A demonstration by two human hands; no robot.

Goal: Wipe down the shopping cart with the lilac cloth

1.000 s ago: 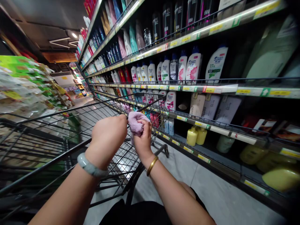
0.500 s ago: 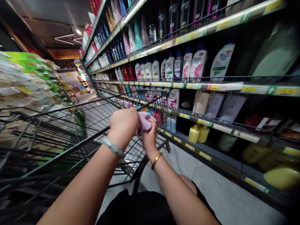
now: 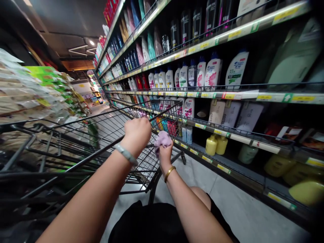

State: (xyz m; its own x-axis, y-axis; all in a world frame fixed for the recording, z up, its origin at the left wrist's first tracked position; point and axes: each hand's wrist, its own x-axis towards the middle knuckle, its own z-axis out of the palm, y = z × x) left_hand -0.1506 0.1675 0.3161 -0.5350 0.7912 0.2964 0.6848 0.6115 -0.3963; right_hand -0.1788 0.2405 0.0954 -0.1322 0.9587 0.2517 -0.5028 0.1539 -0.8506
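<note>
My left hand, with a pale jade-coloured bangle at the wrist, is closed around the top rail of a black wire shopping cart. My right hand wears a gold bangle. It grips a crumpled lilac cloth just outside the near side of the cart, to the right of my left hand and slightly lower. A gap shows between the cloth and my left hand. The fingertips of my left hand are hidden behind the rail.
Long shelves of shampoo bottles run along the right, with yellow pump bottles on the bottom level. Packaged goods are stacked at the left beyond the cart. Grey tiled floor lies between cart and shelves.
My right hand and the cloth have moved down and right, away from the rail beside my left hand. My left hand stays on the rail. The view has shifted slightly.
</note>
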